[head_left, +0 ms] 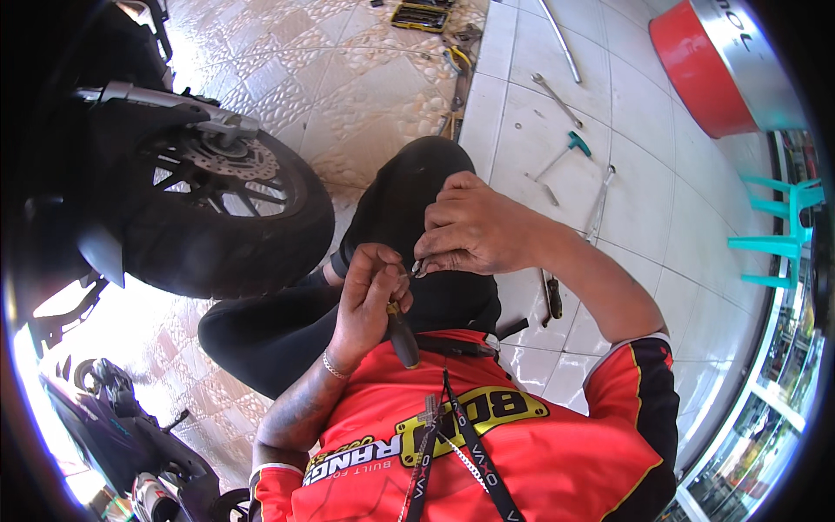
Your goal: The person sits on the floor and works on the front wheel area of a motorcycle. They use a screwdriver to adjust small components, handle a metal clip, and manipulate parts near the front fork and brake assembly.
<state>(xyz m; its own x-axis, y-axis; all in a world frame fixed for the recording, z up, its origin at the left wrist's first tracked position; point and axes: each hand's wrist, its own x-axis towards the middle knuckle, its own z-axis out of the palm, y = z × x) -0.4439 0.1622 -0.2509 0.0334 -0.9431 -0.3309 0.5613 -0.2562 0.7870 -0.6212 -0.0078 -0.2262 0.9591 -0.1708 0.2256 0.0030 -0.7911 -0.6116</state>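
Note:
My left hand [370, 300] grips a screwdriver with a dark handle [403, 337], its tip pointing up toward my right hand. My right hand [474, 230] pinches a small metal part [418, 268] between its fingertips, right at the screwdriver's tip. Both hands meet above my bent knee in black trousers [409, 187]. I wear a red shirt and a bracelet on the left wrist.
A motorcycle front wheel with brake disc [222, 209] stands at left. Several tools lie on the white tiles: a T-handle wrench [561, 157], a spanner [557, 98], a long bar [600, 204], pliers [551, 296]. A red drum [709, 74] and a teal plastic chair [778, 230] are at right.

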